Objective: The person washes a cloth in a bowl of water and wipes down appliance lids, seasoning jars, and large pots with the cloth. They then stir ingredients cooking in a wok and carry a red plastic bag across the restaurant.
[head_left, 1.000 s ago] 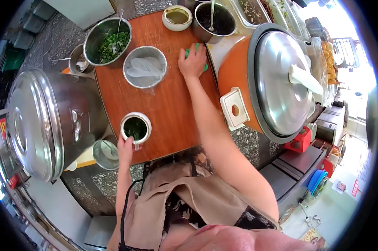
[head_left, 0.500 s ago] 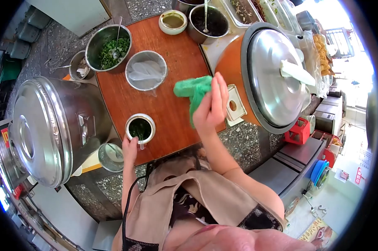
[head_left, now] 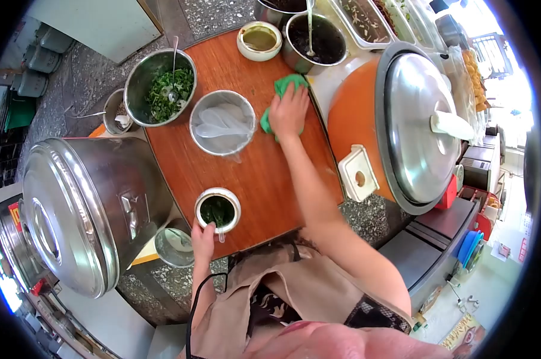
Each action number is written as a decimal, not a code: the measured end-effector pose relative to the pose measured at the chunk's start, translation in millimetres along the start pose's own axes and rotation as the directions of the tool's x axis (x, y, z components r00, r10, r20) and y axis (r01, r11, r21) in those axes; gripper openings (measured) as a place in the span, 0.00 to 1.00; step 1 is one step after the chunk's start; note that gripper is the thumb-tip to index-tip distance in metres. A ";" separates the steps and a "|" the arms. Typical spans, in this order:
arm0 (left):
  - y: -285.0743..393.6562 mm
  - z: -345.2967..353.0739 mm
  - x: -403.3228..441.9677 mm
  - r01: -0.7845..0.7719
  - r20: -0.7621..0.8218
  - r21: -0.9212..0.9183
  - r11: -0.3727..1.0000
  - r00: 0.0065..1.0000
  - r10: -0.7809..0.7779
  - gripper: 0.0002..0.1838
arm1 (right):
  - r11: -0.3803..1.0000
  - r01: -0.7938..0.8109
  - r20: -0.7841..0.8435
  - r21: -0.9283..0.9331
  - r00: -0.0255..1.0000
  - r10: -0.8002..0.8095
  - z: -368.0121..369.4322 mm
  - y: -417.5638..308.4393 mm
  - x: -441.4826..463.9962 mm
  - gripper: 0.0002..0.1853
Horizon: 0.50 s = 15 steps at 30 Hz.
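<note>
My right hand (head_left: 289,112) presses a green cloth (head_left: 294,82) flat on the wooden tabletop (head_left: 264,179), fingers stretched over it, near the board's right edge. At the lower left, my left hand (head_left: 204,237) grips the rim of a small white pot (head_left: 234,200) with dark green contents, thumb over the edge. Between the hands and further back stands a round metal container (head_left: 197,134) lined with clear plastic, with pale plastic spoons (head_left: 219,122) inside. A steel bowl of chopped greens (head_left: 168,90) with a spoon sits behind it.
A large orange cooker (head_left: 354,107) with a metal lid stands close on the right. A big steel pot (head_left: 127,185) is on the left. At the back are a white jar (head_left: 259,54), a pot of dark liquid (head_left: 315,39) and food trays (head_left: 363,24). A clear container (head_left: 174,246) sits lower left.
My right hand lifted the green cloth off the board, brought it nearer, then laid it down again toward the back. My left hand has stayed on the white pot.
</note>
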<state>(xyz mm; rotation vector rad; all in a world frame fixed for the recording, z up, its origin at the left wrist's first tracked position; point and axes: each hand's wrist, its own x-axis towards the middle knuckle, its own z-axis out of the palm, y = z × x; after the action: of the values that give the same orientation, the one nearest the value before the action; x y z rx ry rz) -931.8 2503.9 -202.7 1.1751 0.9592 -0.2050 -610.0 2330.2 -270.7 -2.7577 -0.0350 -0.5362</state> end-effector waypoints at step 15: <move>2.3 -1.1 0.6 -0.052 0.040 -0.012 0.999 0.998 0.053 0.22 | 0.671 0.522 0.168 0.526 0.710 -0.684 -37.8 6.1 -3.9 0.26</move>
<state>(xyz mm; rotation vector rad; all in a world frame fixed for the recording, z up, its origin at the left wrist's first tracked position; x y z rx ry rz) -930.8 2505.9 -201.6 1.1807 0.8921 -0.1807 -626.7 2312.4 -240.9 -2.2810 -1.0843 -0.1289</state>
